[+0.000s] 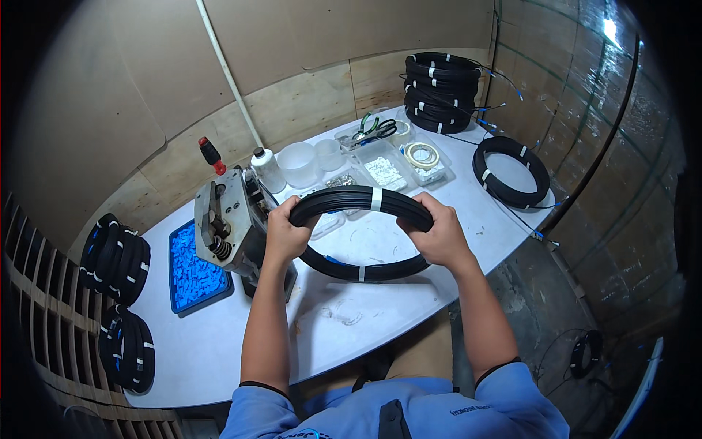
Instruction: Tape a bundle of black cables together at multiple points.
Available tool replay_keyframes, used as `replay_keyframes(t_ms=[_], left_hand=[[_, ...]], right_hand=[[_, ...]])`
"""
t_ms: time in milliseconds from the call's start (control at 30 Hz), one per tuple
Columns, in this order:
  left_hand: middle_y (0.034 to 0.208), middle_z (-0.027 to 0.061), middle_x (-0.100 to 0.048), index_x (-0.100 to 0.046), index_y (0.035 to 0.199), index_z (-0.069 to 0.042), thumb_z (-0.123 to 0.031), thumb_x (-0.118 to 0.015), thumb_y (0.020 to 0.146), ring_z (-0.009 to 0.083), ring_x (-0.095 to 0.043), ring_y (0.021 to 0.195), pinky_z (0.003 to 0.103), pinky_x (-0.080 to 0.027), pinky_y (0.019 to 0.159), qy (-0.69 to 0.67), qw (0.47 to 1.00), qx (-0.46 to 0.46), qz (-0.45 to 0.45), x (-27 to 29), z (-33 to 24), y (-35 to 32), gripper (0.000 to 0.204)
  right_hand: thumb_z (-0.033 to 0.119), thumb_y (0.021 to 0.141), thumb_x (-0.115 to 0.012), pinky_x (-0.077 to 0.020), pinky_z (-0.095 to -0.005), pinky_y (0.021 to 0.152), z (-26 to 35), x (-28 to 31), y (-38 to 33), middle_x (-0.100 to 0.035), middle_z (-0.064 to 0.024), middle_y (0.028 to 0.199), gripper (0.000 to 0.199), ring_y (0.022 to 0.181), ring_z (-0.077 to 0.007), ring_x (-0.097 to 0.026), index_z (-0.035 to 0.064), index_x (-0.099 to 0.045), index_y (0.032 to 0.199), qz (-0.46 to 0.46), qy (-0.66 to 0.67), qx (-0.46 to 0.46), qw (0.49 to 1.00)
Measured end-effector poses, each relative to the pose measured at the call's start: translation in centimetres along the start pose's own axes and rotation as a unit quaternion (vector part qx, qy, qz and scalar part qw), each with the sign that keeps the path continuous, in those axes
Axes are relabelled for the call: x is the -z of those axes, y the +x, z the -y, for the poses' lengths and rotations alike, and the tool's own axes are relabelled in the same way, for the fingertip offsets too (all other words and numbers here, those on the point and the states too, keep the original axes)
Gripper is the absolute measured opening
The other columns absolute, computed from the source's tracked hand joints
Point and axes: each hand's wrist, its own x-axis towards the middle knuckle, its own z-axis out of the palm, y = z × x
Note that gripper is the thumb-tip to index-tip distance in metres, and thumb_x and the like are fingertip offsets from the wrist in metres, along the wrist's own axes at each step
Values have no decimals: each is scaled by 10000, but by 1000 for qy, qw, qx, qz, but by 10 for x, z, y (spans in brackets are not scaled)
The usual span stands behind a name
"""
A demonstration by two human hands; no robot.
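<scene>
Between my two hands I hold a coil of black cable (336,199), bound with white tape bands, tilted above the white table. My left hand (287,228) is closed round its left side, and my right hand (440,230) grips the right side. A small blue piece shows inside the ring's lower left. Just left of my left hand stands a metal bench machine (232,208) with a lever and spring. Beyond the coil, clear trays hold small white parts (384,173) and metal bits.
Blue tray (191,304) of blue pieces lies left of the machine. Black cable coils (117,260) sit at the left edge; a stack (441,91) stands back right, one coil (512,196) before it. Scissors (376,130), tape roll (422,155) and white bottle (268,172) are behind.
</scene>
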Motion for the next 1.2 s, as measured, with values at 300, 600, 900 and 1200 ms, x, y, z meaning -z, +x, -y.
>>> replay_keyframes(t_ms=[300,600,900,1200], left_hand=[[736,79,-677,-649,961,8,-88,-847,825,136,-642,696,299,-510,670,29,999,11,9,-9,-27,0,259],[1170,109,-703,-530,1299,-26,-137,-792,945,151,-660,1076,301,-526,946,-353,932,80,12,-40,2,-56,455],[633,-34,-598,-741,979,-4,-160,-826,897,60,-536,521,251,-409,490,-192,970,151,-2,-1,-49,-28,196],[713,74,-700,-729,956,16,-272,-906,770,138,-639,623,323,-505,612,20,994,60,89,-2,-50,0,385]], right_hand=[[4,864,-789,-548,-278,757,-27,4,-6,-746,-43,881,230,812,-89,-669,-9,-702,1076,-52,95,12,994],[19,933,-736,-467,-299,636,-84,-10,-48,-580,-15,804,211,671,-111,-539,52,-599,1090,-201,458,-72,863],[187,873,-881,-523,-280,856,-97,-19,-51,-656,-48,1001,713,928,-128,-636,41,-461,1430,-168,291,-19,942],[162,789,-917,-533,-287,869,-39,18,-14,-708,-67,1066,795,948,-127,-666,47,-507,1460,-55,87,-31,994]])
